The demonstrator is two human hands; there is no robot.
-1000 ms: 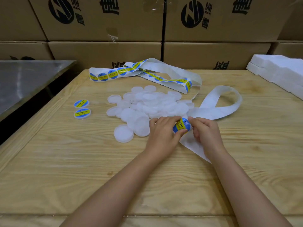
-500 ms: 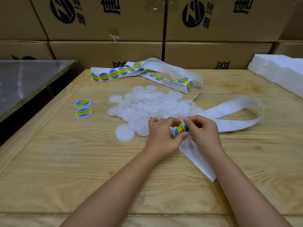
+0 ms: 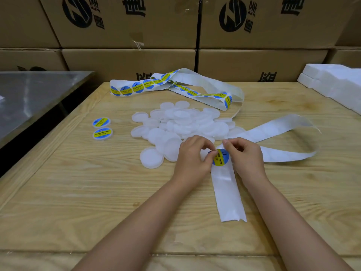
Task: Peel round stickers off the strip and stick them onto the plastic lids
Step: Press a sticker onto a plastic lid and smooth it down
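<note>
A long white backing strip (image 3: 228, 194) runs from the table's near middle, loops right and back to a far section still carrying several blue-and-yellow round stickers (image 3: 137, 88). My left hand (image 3: 192, 157) pinches the left edge of one blue-and-yellow sticker (image 3: 221, 157) on the strip. My right hand (image 3: 245, 155) grips the strip just right of that sticker. A pile of several translucent white plastic lids (image 3: 181, 124) lies just beyond my hands. Two lids with stickers on them (image 3: 102, 128) sit apart at the left.
The wooden table (image 3: 97, 192) has a raised border along its left and near edges. Stacked cardboard boxes (image 3: 127, 22) wall off the back. A grey metal surface (image 3: 29, 94) adjoins the left side. White foam blocks (image 3: 332, 83) lie at the far right.
The strip's loose end has slid toward me and its loop has swung further right. Both hands shifted slightly nearer, and the sticker now shows more of its face.
</note>
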